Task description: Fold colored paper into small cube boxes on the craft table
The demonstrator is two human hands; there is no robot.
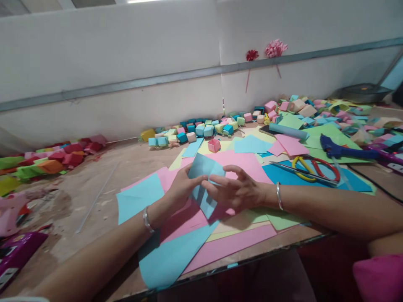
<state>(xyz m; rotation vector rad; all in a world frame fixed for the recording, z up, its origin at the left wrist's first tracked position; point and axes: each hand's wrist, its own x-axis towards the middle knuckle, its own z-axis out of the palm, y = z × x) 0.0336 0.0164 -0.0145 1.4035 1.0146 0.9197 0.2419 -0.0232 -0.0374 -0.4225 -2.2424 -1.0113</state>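
Note:
A folded light blue sheet of paper [201,165] is held tilted above the pile of coloured sheets. My left hand [181,188] grips its left edge, thumb on top and fingers behind. My right hand [236,188] is at its right side, with bent fingertips on the paper close to my left thumb. Creases run across the sheet. Beneath lie pink sheets [245,161], a light blue sheet [140,197] at the left and another blue sheet [176,256] at the table's front edge. A small open pink paper box [214,145] stands just beyond my hands.
Yellow-and-red-handled scissors [315,170] and a blue glue gun [343,149] lie right. Folded paper cubes [201,129] line the back, with more paper pieces [346,113] at right. Red and green cubes [69,155], a pink glue gun [15,212] and a clear stick [97,197] are left.

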